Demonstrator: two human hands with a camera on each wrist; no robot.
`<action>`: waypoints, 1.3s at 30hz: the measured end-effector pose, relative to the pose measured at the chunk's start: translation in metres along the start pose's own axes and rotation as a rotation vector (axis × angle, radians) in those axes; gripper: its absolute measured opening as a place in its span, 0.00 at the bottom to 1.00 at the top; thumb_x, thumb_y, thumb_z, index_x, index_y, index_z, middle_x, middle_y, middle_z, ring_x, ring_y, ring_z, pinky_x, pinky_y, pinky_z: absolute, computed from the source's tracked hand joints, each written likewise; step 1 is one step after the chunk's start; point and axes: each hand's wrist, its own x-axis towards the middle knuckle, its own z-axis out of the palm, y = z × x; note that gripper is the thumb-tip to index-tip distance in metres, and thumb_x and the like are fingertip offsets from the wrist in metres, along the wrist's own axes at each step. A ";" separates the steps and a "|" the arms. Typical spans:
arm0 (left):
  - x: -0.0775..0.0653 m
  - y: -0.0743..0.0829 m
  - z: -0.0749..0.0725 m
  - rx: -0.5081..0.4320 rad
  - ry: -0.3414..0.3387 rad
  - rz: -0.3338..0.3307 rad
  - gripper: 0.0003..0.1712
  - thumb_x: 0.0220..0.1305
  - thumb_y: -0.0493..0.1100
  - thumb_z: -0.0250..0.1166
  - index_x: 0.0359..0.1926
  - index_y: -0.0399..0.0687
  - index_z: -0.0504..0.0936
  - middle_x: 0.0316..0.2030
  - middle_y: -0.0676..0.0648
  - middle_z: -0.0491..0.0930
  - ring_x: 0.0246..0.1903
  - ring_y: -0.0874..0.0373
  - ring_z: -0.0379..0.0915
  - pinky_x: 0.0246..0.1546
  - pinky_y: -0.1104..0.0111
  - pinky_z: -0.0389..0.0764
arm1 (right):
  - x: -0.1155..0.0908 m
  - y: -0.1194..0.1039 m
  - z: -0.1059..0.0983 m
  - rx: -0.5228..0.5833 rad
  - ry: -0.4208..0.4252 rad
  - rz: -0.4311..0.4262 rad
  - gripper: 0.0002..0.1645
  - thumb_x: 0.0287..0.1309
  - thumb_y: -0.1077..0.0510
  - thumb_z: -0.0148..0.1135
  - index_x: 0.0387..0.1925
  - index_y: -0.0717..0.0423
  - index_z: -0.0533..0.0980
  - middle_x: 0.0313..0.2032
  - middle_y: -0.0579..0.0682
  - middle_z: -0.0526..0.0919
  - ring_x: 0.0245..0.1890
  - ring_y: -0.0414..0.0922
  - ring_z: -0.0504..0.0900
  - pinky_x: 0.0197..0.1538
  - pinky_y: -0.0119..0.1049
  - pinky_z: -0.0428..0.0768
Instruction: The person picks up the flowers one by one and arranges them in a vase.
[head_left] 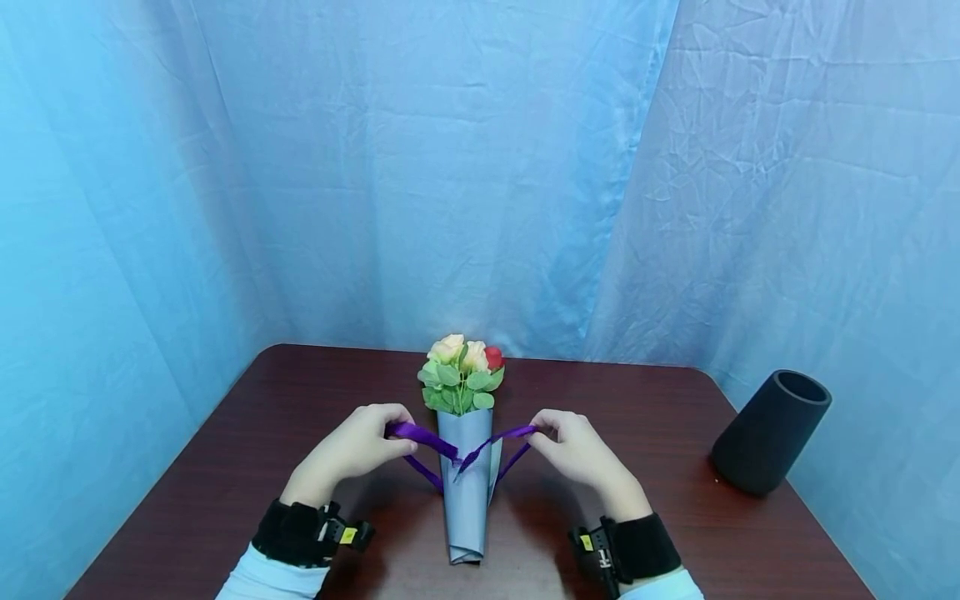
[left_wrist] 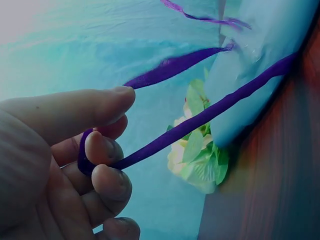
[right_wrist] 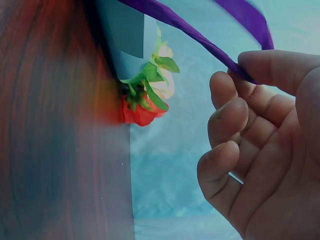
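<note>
A bouquet wrapped in grey-blue paper (head_left: 467,517) lies on the table, its flowers (head_left: 457,358), cream and red with green leaves, facing the far edge. A purple ribbon (head_left: 426,437) passes under the wrap and comes out on both sides. On the left side, my left hand (head_left: 358,446) pinches the ribbon between thumb and fingers; the left wrist view shows it looped around a finger. My right hand (head_left: 583,450) pinches the other side of the ribbon (right_wrist: 187,30) between thumb and index finger, other fingers loosely curled. Both loose ribbon ends meet over the paper's front.
A black tapered vase (head_left: 768,437) stands tilted in view at the right edge of the dark wooden table (head_left: 622,387). Blue cloth curtains (head_left: 420,183) hang behind and at both sides. Each wrist wears a black strap (head_left: 288,533) with a small camera.
</note>
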 end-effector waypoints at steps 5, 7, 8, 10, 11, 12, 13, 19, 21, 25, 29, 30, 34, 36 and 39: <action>-0.003 -0.004 -0.008 0.004 0.017 -0.003 0.05 0.65 0.41 0.71 0.38 0.51 0.82 0.26 0.53 0.77 0.24 0.58 0.69 0.24 0.65 0.72 | -0.001 0.002 -0.006 -0.002 0.019 0.008 0.08 0.66 0.60 0.65 0.30 0.46 0.80 0.21 0.39 0.77 0.21 0.39 0.71 0.28 0.35 0.70; -0.004 -0.005 -0.011 0.000 0.023 -0.008 0.04 0.66 0.42 0.70 0.39 0.51 0.82 0.26 0.53 0.77 0.24 0.58 0.69 0.25 0.64 0.71 | -0.002 0.004 -0.008 -0.005 0.021 0.019 0.09 0.66 0.60 0.65 0.29 0.45 0.80 0.21 0.39 0.77 0.21 0.39 0.71 0.27 0.35 0.70; -0.005 -0.006 -0.012 -0.001 0.025 -0.013 0.04 0.66 0.43 0.70 0.39 0.51 0.82 0.26 0.52 0.76 0.24 0.58 0.68 0.25 0.64 0.71 | -0.002 0.005 -0.009 -0.008 0.023 0.028 0.09 0.66 0.60 0.65 0.29 0.45 0.79 0.20 0.39 0.77 0.20 0.39 0.70 0.27 0.35 0.70; -0.006 -0.007 -0.015 0.003 0.032 -0.023 0.04 0.67 0.44 0.70 0.38 0.51 0.82 0.25 0.53 0.75 0.23 0.58 0.67 0.24 0.65 0.69 | -0.003 0.007 -0.010 -0.012 0.021 0.051 0.09 0.66 0.59 0.65 0.28 0.44 0.79 0.19 0.40 0.75 0.19 0.38 0.68 0.26 0.35 0.69; -0.006 -0.007 -0.017 0.006 0.037 -0.029 0.04 0.67 0.44 0.70 0.38 0.52 0.82 0.24 0.53 0.74 0.23 0.58 0.66 0.24 0.65 0.69 | -0.003 0.008 -0.011 -0.013 0.022 0.062 0.09 0.66 0.59 0.65 0.29 0.45 0.79 0.19 0.40 0.74 0.18 0.38 0.67 0.26 0.35 0.69; -0.007 -0.008 -0.018 0.009 0.041 -0.033 0.05 0.67 0.44 0.70 0.38 0.52 0.82 0.23 0.52 0.74 0.23 0.58 0.66 0.24 0.65 0.68 | -0.003 0.009 -0.012 -0.015 0.024 0.073 0.09 0.66 0.59 0.65 0.29 0.45 0.79 0.18 0.41 0.73 0.17 0.38 0.66 0.25 0.35 0.68; -0.007 -0.009 -0.020 0.013 0.047 -0.037 0.05 0.67 0.45 0.70 0.38 0.52 0.82 0.23 0.53 0.73 0.22 0.58 0.65 0.24 0.65 0.68 | -0.003 0.009 -0.014 -0.011 0.025 0.082 0.08 0.67 0.58 0.64 0.29 0.46 0.79 0.18 0.41 0.71 0.17 0.38 0.65 0.25 0.35 0.67; -0.011 -0.016 -0.029 0.016 0.090 -0.043 0.05 0.67 0.45 0.70 0.39 0.51 0.82 0.23 0.51 0.72 0.23 0.57 0.64 0.23 0.65 0.67 | -0.006 0.014 -0.020 0.006 0.023 0.104 0.07 0.68 0.58 0.64 0.31 0.48 0.79 0.21 0.43 0.74 0.20 0.40 0.67 0.27 0.36 0.69; -0.012 -0.018 -0.032 0.014 0.100 -0.043 0.06 0.67 0.45 0.70 0.39 0.50 0.82 0.24 0.51 0.72 0.23 0.57 0.64 0.24 0.64 0.66 | -0.007 0.015 -0.023 0.013 0.013 0.102 0.06 0.67 0.59 0.64 0.32 0.48 0.79 0.23 0.44 0.77 0.21 0.40 0.69 0.29 0.36 0.70; -0.015 -0.025 -0.038 0.006 0.113 -0.045 0.06 0.68 0.45 0.69 0.38 0.49 0.81 0.24 0.51 0.71 0.25 0.56 0.65 0.25 0.64 0.66 | -0.011 0.019 -0.029 0.045 -0.001 0.095 0.06 0.66 0.61 0.64 0.33 0.49 0.79 0.25 0.45 0.80 0.25 0.42 0.73 0.30 0.36 0.71; -0.017 -0.032 -0.043 0.001 0.125 -0.063 0.06 0.69 0.44 0.69 0.39 0.48 0.81 0.23 0.50 0.70 0.24 0.56 0.63 0.25 0.64 0.66 | -0.013 0.025 -0.035 0.087 -0.004 0.096 0.05 0.66 0.63 0.64 0.33 0.52 0.78 0.28 0.44 0.83 0.29 0.43 0.75 0.32 0.36 0.72; -0.017 -0.034 -0.045 0.000 0.129 -0.066 0.06 0.69 0.44 0.69 0.39 0.47 0.81 0.23 0.50 0.70 0.24 0.55 0.63 0.25 0.64 0.66 | -0.014 0.027 -0.036 0.100 -0.008 0.099 0.05 0.66 0.63 0.63 0.33 0.52 0.78 0.29 0.45 0.83 0.30 0.44 0.76 0.32 0.36 0.72; -0.020 -0.041 -0.048 0.001 0.133 -0.080 0.07 0.70 0.44 0.68 0.40 0.47 0.81 0.23 0.50 0.68 0.24 0.55 0.62 0.24 0.65 0.65 | -0.018 0.033 -0.041 0.138 -0.058 0.120 0.02 0.66 0.63 0.63 0.35 0.56 0.78 0.32 0.50 0.84 0.32 0.46 0.76 0.34 0.37 0.73; -0.021 -0.044 -0.049 0.006 0.130 -0.091 0.06 0.71 0.44 0.67 0.40 0.47 0.81 0.23 0.50 0.67 0.24 0.55 0.61 0.23 0.65 0.65 | -0.021 0.037 -0.044 0.153 -0.085 0.130 0.02 0.65 0.64 0.63 0.35 0.58 0.77 0.31 0.52 0.82 0.30 0.46 0.75 0.32 0.37 0.74; -0.022 -0.050 -0.050 0.010 0.123 -0.117 0.05 0.72 0.43 0.65 0.40 0.46 0.82 0.23 0.49 0.67 0.23 0.55 0.61 0.23 0.65 0.65 | -0.024 0.044 -0.049 0.169 -0.119 0.141 0.03 0.63 0.65 0.64 0.36 0.60 0.76 0.29 0.52 0.80 0.26 0.45 0.74 0.29 0.36 0.73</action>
